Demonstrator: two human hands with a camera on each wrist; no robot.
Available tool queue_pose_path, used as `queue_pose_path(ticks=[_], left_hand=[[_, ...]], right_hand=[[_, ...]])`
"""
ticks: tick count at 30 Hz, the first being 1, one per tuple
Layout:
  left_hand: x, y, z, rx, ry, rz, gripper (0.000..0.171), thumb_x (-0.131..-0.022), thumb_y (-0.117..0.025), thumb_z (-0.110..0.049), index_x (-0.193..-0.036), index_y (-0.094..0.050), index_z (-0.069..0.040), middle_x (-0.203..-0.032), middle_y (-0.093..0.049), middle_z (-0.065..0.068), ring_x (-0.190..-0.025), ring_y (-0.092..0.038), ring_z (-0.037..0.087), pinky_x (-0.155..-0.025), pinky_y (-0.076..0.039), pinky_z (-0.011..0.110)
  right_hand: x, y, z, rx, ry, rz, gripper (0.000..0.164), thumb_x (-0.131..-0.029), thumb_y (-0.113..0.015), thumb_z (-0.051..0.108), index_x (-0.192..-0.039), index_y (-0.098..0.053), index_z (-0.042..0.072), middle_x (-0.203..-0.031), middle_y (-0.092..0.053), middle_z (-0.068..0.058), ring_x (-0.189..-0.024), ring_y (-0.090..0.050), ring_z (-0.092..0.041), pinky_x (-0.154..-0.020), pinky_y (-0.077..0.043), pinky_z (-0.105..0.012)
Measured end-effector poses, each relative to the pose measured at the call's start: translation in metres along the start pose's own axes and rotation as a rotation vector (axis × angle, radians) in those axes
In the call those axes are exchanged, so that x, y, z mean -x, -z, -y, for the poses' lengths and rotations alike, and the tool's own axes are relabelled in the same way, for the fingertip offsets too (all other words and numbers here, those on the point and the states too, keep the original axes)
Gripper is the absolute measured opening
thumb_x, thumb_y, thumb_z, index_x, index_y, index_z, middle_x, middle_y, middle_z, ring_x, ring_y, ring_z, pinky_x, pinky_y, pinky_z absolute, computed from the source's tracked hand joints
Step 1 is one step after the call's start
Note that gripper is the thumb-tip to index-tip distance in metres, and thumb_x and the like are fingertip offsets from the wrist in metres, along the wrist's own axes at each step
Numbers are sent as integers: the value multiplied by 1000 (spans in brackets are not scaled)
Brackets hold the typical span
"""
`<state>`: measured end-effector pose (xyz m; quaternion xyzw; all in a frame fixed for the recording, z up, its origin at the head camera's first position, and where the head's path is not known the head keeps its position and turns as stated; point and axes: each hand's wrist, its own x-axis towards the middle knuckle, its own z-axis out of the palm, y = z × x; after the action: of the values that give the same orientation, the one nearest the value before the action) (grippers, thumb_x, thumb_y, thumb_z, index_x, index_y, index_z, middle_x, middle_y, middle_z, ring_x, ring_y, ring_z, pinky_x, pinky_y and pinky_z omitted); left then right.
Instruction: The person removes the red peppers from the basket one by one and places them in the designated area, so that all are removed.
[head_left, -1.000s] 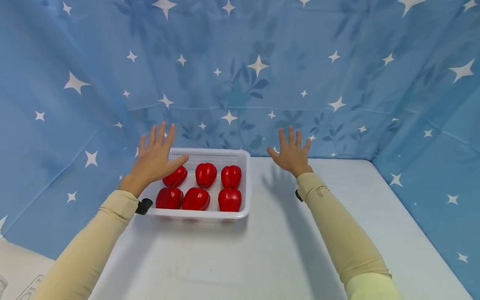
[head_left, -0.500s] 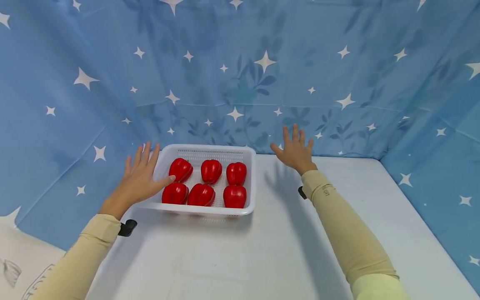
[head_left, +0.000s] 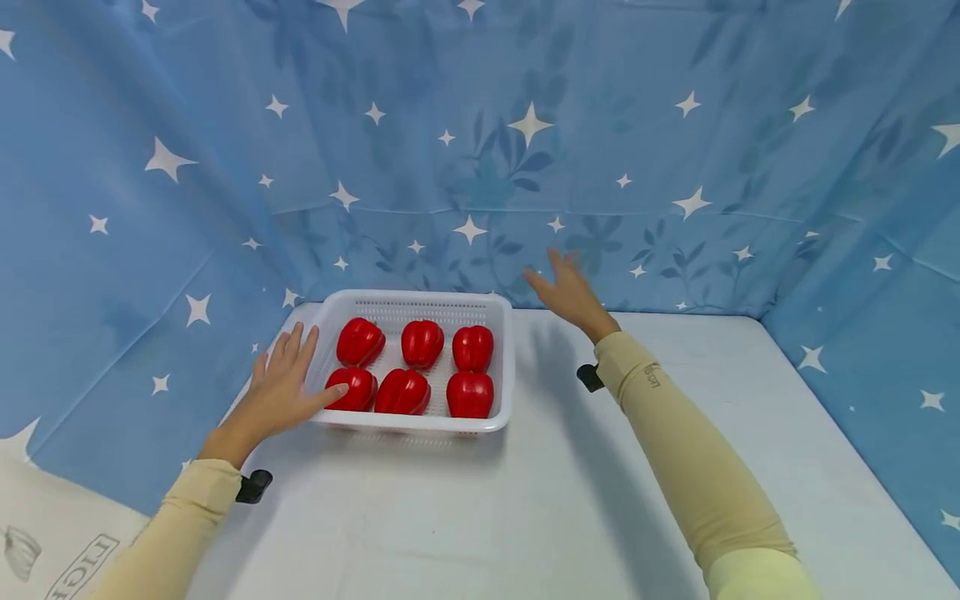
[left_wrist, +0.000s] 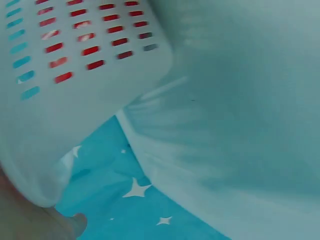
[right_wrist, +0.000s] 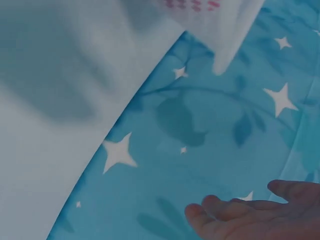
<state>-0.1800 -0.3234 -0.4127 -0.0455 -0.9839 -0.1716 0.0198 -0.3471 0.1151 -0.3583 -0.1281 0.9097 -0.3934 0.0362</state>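
A white plastic basket (head_left: 411,423) with slotted walls stands on the table, left of centre in the head view. Inside lie several red bell peppers (head_left: 422,343), in two rows. My left hand (head_left: 273,402), fingers straight and spread, is at the basket's front left corner, the thumb overlapping the rim and one pepper; whether it touches cannot be told. In the left wrist view, part of that hand (left_wrist: 35,222) shows beside the basket wall (left_wrist: 85,95). To the right of the basket my right hand (head_left: 572,298) is raised above the table, slightly blurred, fingers extended, holding nothing.
The white table (head_left: 420,517) extends in front of the basket and to its right. Blue curtain (head_left: 480,150) with white stars hangs behind and along both sides. A pale printed cloth (head_left: 67,525) shows at lower left.
My left hand has come down and back from over the basket's left end to its front left corner. The right hand has lately shifted left and turned. The peppers stay put in the basket.
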Motion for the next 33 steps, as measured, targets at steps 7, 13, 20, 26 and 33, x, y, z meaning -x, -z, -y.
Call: queue_pose_path(ticks=[7, 13, 20, 26, 33], left_hand=[[2, -5, 2, 14, 21, 2, 108, -96, -71, -47, -168, -9, 5, -173, -4, 34, -156, -8, 58, -119, -8, 82], [5, -5, 3, 19, 62, 19, 109, -97, -70, -48, -167, -9, 8, -171, -9, 36, -152, -18, 60, -107, -30, 84], [5, -8, 4, 25, 79, 33, 109, -98, -69, -50, -167, -9, 9, -171, -10, 36, -151, -21, 59, -105, -35, 83], [5, -10, 7, 28, 86, 23, 109, -98, -68, -51, -167, -9, 8, -172, -10, 35, -151, -21, 58, -104, -36, 83], [3, -11, 8, 48, 85, 11, 108, -97, -70, -49, -167, -11, 8, -172, -11, 34, -152, -21, 58, -103, -39, 82]], right_hand=[[0, -10, 28, -147, -23, 38, 82, -109, -51, 54, -173, -20, 13, -178, -19, -13, -162, -17, -36, -127, -23, -62], [0, -27, 52, -246, -24, 76, 77, -109, -53, 50, -171, -28, 12, -175, -27, -14, -160, -26, -37, -125, -31, -60], [1, -47, 71, -401, -50, 133, 71, -110, -56, 43, -169, -33, 9, -171, -35, -15, -154, -38, -35, -122, -39, -53], [3, -62, 81, -456, -128, 204, 73, -109, -57, 41, -170, -30, 10, -172, -32, -14, -154, -36, -36, -121, -38, -58], [3, -78, 77, -436, -180, 248, 79, -107, -60, 41, -170, -25, 8, -172, -30, -16, -155, -31, -39, -122, -35, -64]])
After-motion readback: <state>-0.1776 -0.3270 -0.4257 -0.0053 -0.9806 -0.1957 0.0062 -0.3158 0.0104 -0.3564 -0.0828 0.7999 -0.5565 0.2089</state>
